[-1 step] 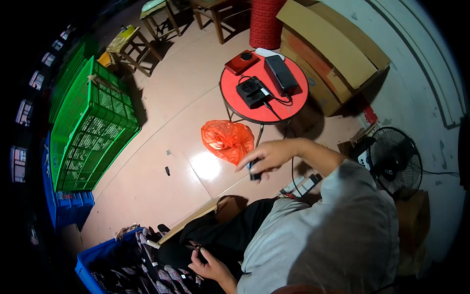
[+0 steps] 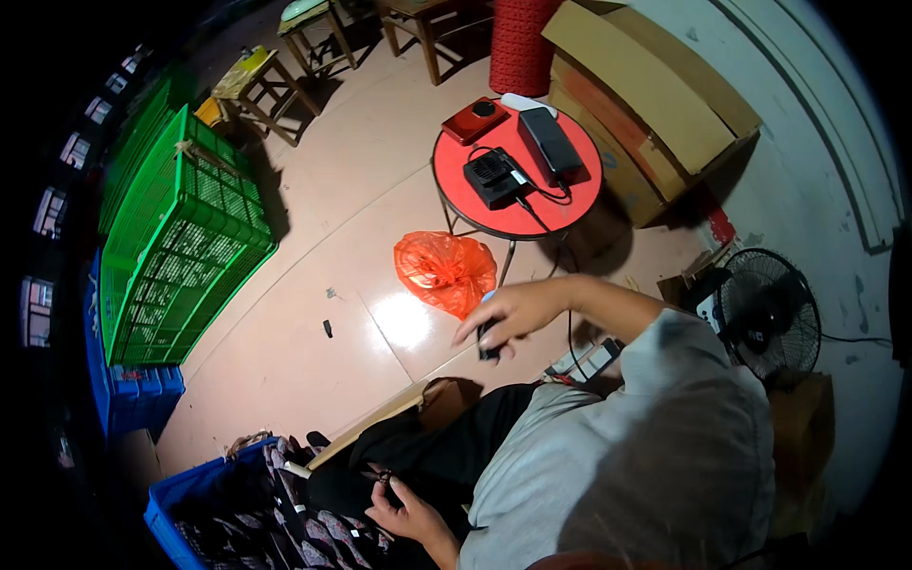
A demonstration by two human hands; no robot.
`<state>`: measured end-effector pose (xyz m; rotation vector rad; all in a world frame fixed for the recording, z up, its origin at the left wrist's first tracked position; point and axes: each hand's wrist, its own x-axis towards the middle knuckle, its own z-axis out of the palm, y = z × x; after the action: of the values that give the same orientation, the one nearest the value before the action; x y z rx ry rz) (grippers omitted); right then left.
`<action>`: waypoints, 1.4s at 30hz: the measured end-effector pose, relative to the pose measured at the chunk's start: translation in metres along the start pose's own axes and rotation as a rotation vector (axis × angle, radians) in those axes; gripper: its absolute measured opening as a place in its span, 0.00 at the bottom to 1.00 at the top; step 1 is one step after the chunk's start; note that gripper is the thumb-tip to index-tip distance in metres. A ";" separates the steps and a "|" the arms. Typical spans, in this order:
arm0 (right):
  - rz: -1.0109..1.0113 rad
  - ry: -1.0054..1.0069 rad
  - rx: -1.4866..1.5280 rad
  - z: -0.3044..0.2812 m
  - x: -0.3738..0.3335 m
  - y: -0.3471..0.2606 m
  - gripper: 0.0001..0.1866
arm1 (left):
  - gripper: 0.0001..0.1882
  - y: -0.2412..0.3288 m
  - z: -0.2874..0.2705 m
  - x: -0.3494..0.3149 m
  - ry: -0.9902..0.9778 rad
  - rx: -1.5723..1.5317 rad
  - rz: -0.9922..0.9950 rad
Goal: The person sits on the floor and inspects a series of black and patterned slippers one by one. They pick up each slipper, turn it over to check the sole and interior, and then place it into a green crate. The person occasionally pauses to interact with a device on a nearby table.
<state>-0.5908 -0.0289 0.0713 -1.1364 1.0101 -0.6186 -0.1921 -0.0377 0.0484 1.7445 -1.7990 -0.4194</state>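
Observation:
My right hand (image 2: 518, 312) is stretched out over the floor, its fingers closed around a small dark oblong object (image 2: 488, 342). Something light blue shows at the hand's upper edge; the exact kind of object is hidden by the fingers. Just beyond that hand lies a knotted orange plastic bag (image 2: 442, 271) on the floor. Low in the picture, my left hand (image 2: 407, 516) rests by my dark-trousered leg, closed on a small dark tool (image 2: 382, 477) that looks like scissors. Beside it, a blue crate (image 2: 171, 518) holds dark patterned fabric pieces (image 2: 318, 532).
A round red stool (image 2: 456, 195) carries a black charger-like device (image 2: 492, 178), a black box (image 2: 549, 142) and a red box (image 2: 475, 122). Green crates (image 2: 195, 242) stand left. A cardboard box (image 2: 655, 95) and a fan (image 2: 768, 309) stand right; a cable hangs near my right arm.
My right hand has shifted slightly left and down with the dark object in it. The view has moved a little; my left hand stays in place.

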 end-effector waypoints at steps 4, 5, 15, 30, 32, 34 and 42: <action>-0.161 -0.251 0.081 0.053 0.065 -0.004 0.23 | 0.11 -0.006 0.002 -0.004 0.078 -0.115 -0.014; -0.265 -0.257 0.017 0.070 0.081 -0.001 0.23 | 0.11 -0.008 0.001 -0.006 0.088 -0.144 -0.025; -0.543 -0.315 -0.185 0.209 0.165 -0.006 0.29 | 0.13 -0.026 -0.028 -0.040 0.337 -0.128 -0.069; -0.340 -0.294 0.004 0.245 0.168 0.010 0.23 | 0.12 -0.030 -0.037 -0.051 0.331 -0.175 -0.074; -0.436 -0.257 -0.007 0.248 0.172 0.018 0.22 | 0.12 -0.020 -0.036 -0.052 0.329 -0.241 -0.138; -0.475 -0.247 -0.009 0.248 0.171 0.020 0.21 | 0.12 -0.020 -0.035 -0.054 0.325 -0.253 -0.141; -0.446 -0.335 -0.184 0.243 0.176 0.017 0.18 | 0.11 -0.031 -0.033 -0.056 0.276 -0.172 -0.079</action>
<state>-0.2971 -0.0619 0.0169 -1.5896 0.5332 -0.6648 -0.1494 0.0202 0.0440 1.6671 -1.4617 -0.3363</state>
